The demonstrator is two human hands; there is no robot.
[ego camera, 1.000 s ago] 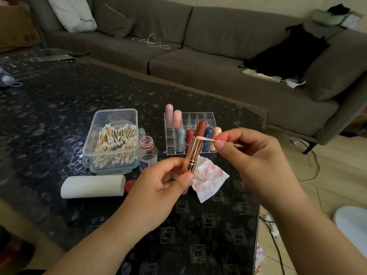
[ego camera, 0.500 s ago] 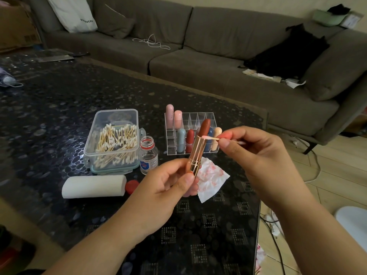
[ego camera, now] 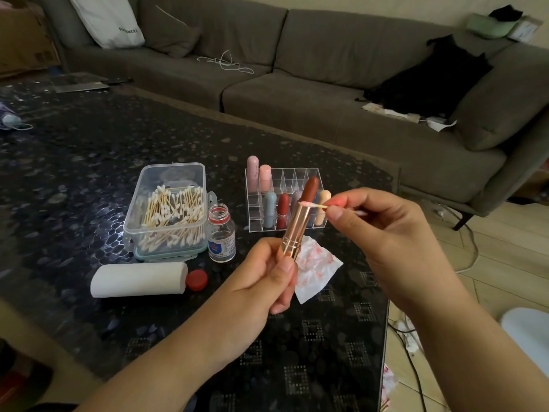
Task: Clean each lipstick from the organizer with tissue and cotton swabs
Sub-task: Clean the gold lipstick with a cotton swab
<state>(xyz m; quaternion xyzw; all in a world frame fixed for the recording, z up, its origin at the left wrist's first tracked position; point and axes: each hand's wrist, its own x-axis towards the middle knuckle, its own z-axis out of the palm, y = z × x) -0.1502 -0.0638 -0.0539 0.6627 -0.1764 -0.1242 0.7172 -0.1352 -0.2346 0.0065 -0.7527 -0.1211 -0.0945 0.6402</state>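
Observation:
My left hand (ego camera: 261, 278) grips the base of a rose-gold lipstick (ego camera: 295, 230), held upright with its brown-red bullet extended. My right hand (ego camera: 383, 233) pinches a cotton swab (ego camera: 319, 206) whose pink-stained tip touches the rim of the tube below the bullet. Behind them stands the clear organizer (ego camera: 297, 176) holding several capped lipsticks. A tissue (ego camera: 315, 269) smeared with red lies on the table under the lipstick.
A clear box of cotton swabs (ego camera: 169, 209) sits left of the organizer, with an open small bottle (ego camera: 221, 233), its red cap (ego camera: 196, 280) and a white tissue roll (ego camera: 138, 280) near it. The dark table's right edge (ego camera: 386, 322) drops to the floor. A grey sofa (ego camera: 297, 84) stands behind.
Both hands have risen slightly and shifted right. The swab tip has stayed at the tube's rim, sliding a little along it.

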